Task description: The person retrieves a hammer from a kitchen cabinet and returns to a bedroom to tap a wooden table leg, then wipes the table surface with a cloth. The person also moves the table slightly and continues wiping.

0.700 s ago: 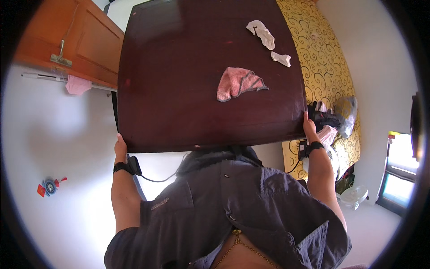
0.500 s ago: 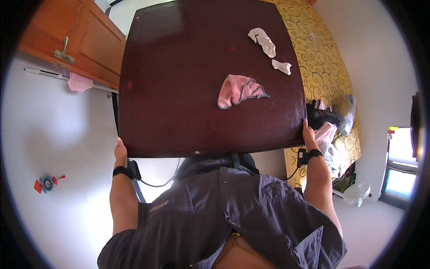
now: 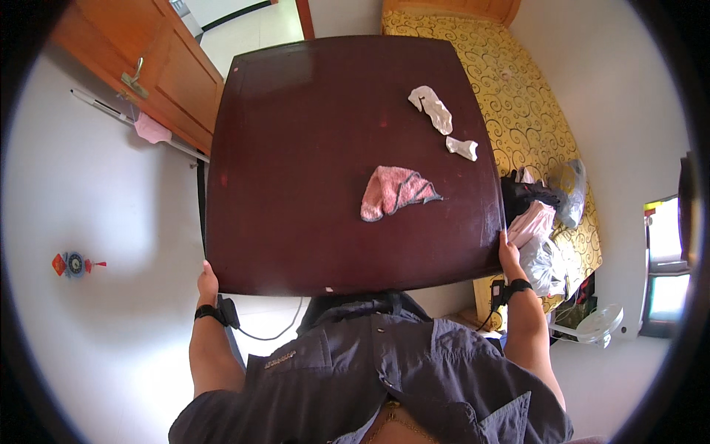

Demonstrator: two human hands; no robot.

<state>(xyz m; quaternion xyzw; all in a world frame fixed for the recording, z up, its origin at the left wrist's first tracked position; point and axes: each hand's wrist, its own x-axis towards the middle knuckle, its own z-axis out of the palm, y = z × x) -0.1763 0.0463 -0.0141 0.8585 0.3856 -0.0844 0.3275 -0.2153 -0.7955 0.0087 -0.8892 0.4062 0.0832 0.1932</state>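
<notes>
A large dark red-brown table [image 3: 296,185] with slightly curved edges stretches out in front of me. My left hand [image 3: 208,283] holds its near left corner, thumb up over the edge and the other fingers out of sight below. At the near right corner my right hand [image 3: 508,251] grips the edge in the same way, its fingers partly hidden. On the tabletop lies a rumpled pink cloth [image 3: 388,194] with dark grey edging, right of the middle. Farther off, near the right edge, are a long crumpled white piece [image 3: 433,109] and a smaller white piece [image 3: 463,149], perhaps tissue.
Along the table's right side runs a bed [image 3: 521,103] with a yellow swirl-patterned cover. Clothes [image 3: 534,222] and plastic bags [image 3: 543,263] are heaped on it. An orange-brown wooden door [image 3: 159,66] stands at the far left, beside a doorway. A white fan [image 3: 599,323] is at the right.
The table and both my hands now appear lower in the picture. More of the doorway and the bed's far end shows. My grip and the things on the tabletop stay the same.
</notes>
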